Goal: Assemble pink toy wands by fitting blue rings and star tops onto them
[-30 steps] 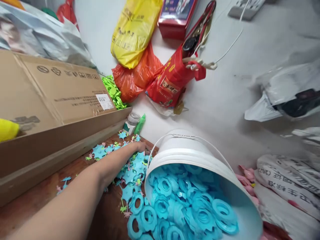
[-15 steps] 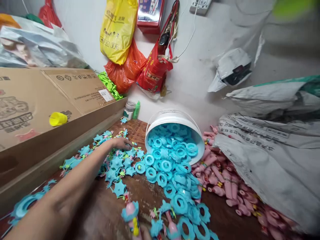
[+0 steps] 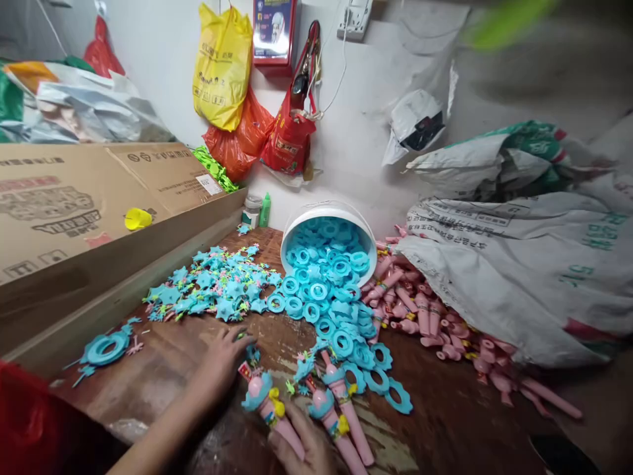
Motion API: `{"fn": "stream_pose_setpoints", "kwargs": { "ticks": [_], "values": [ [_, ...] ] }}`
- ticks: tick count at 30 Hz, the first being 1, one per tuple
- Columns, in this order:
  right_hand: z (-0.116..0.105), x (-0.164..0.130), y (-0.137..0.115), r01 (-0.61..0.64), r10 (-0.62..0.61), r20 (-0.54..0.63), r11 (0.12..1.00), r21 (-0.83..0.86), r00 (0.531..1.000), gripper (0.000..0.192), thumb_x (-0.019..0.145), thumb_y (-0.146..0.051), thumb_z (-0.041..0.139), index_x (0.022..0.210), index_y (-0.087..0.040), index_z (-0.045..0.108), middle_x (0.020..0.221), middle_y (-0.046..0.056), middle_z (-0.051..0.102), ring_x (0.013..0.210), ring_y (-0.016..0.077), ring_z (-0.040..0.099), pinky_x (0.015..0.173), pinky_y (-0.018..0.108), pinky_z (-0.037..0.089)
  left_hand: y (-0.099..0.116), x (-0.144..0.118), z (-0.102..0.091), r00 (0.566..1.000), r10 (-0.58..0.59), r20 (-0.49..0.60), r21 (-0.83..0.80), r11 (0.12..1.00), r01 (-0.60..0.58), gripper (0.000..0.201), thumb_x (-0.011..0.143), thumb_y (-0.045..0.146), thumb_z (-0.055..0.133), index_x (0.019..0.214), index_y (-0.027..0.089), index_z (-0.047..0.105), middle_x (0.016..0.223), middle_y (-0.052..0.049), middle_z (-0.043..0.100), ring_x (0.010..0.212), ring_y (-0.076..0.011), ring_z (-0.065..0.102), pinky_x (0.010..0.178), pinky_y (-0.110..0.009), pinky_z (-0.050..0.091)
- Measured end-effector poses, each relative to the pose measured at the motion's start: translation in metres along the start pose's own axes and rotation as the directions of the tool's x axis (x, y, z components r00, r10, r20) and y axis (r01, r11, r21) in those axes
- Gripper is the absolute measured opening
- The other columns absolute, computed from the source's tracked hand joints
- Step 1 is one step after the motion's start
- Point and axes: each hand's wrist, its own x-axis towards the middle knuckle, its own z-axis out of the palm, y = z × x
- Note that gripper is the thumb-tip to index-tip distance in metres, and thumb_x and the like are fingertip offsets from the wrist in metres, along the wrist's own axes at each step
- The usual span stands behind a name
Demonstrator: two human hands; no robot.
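My right hand [image 3: 309, 443] at the bottom is wrapped round a pink toy wand [image 3: 284, 425] with a blue frilled collar and a yellow figure. My left hand [image 3: 228, 356] is beside the wand's head, its fingers closed on a small blue star piece [image 3: 253, 355], partly hidden and blurred. Two similar pink wands [image 3: 349, 402] lie just right of my right hand, with blue collars on them. A pile of blue stars with small green and pink bits [image 3: 217, 284] lies beyond my left hand.
A tipped white bucket [image 3: 284, 247] spills blue rings [image 3: 342, 343] onto the brown table [image 3: 163, 389]. Pink wand bodies [image 3: 422, 313] are heaped at right by a white woven sack [image 3: 494, 277]. A cardboard box [image 3: 163, 188] stands at left, and bags [image 3: 222, 72] hang on the wall.
My left hand has drawn back from the star pile toward me, to the wand's head, with a blue star piece. The wand in my right hand shows more fully. The view has shifted.
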Motion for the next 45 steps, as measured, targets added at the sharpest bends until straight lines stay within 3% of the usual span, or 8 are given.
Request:
{"fn": "stream_pose_setpoints", "kwargs": {
  "ticks": [4,10,14,17,23,34,40,45],
  "values": [
    [-0.033,-0.034,0.014,-0.04,0.042,0.017,0.994,-0.101,0.999,0.042,0.092,-0.051,0.062,0.126,-0.03,0.074,0.127,0.008,0.074,0.122,0.0272,0.067,0.108,0.033,0.05,0.011,-0.027,0.015,0.991,0.132,-0.028,-0.212,0.968,-0.135,0.042,0.093,0.017,0.052,0.131,0.025,0.066,0.119,-0.011,0.068,0.107,-0.0271,0.063,0.095,-0.042,0.052],
    [-0.077,-0.05,-0.001,-0.322,0.35,0.107,0.922,-0.216,0.931,0.046,0.095,-0.043,0.058,0.137,-0.027,0.066,0.141,0.007,0.065,0.133,0.0273,0.059,0.104,0.03,0.053,0.042,-0.043,0.014,0.994,0.08,0.073,-0.273,0.96,-0.057,0.047,0.082,0.023,0.073,0.128,0.03,0.067,0.111,-0.007,0.071,0.104,-0.0295,0.059,0.093,-0.044,0.049],
    [-0.072,-0.043,-0.029,-0.344,0.355,0.024,0.919,-0.192,0.935,0.035,0.091,-0.042,0.061,0.121,-0.028,0.076,0.127,0.006,0.075,0.12,0.0266,0.068,0.096,0.028,0.056,0.049,-0.036,0.011,0.992,0.047,0.12,-0.282,0.959,-0.012,0.02,0.078,0.023,0.075,0.098,0.027,0.073,0.1,-0.004,0.068,0.099,-0.0284,0.057,0.088,-0.042,0.048],
    [-0.067,-0.039,-0.041,-0.328,0.325,-0.049,0.924,-0.198,0.945,0.028,0.088,-0.04,0.065,0.111,-0.03,0.078,0.117,0.004,0.078,0.113,0.0256,0.071,0.096,0.027,0.055,0.048,-0.037,0.018,0.981,0.111,0.16,-0.478,0.878,-0.021,0.027,0.085,0.02,0.067,0.11,0.028,0.07,0.107,-0.003,0.066,0.102,-0.0242,0.061,0.089,-0.035,0.05],
    [-0.084,-0.035,-0.046,-0.327,0.361,0.178,0.925,-0.192,0.916,0.037,0.094,-0.044,0.06,0.124,-0.027,0.073,0.132,0.006,0.072,0.124,0.0259,0.065,0.103,0.029,0.053,0.039,-0.041,0.032,0.963,0.205,0.176,-0.627,0.777,-0.051,0.045,0.089,0.013,0.059,0.13,0.031,0.063,0.116,-0.004,0.065,0.108,-0.0216,0.063,0.094,-0.032,0.051],
    [-0.085,-0.029,-0.041,-0.42,0.423,0.221,0.906,-0.063,0.879,0.042,0.092,-0.046,0.065,0.127,-0.025,0.073,0.136,0.009,0.069,0.128,0.0308,0.063,0.106,0.039,0.053,0.037,-0.038,0.031,0.943,0.245,0.224,-0.657,0.753,-0.039,0.049,0.089,0.012,0.064,0.133,0.034,0.062,0.111,-0.002,0.064,0.102,-0.0194,0.064,0.091,-0.028,0.052],
    [-0.095,0.005,-0.077,-0.247,0.4,0.325,0.873,-0.421,0.857,0.038,0.093,-0.046,0.059,0.126,-0.032,0.073,0.123,0.005,0.077,0.109,0.0307,0.073,0.085,0.035,0.061,0.039,-0.04,0.028,0.947,0.235,0.219,-0.649,0.76,-0.039,0.045,0.092,0.016,0.061,0.134,0.033,0.061,0.115,-0.004,0.065,0.104,-0.0204,0.065,0.092,-0.029,0.053],
    [-0.076,0.043,-0.12,-0.089,0.491,0.299,0.622,-0.778,0.818,0.021,0.085,-0.039,0.064,0.098,-0.029,0.078,0.087,0.007,0.082,0.081,0.0344,0.077,0.055,0.034,0.052,0.038,-0.038,0.028,0.939,0.24,0.246,-0.65,0.76,-0.024,0.048,0.092,0.014,0.056,0.137,0.032,0.059,0.111,-0.004,0.065,0.1,-0.0189,0.066,0.089,-0.028,0.053]
  ]
}}
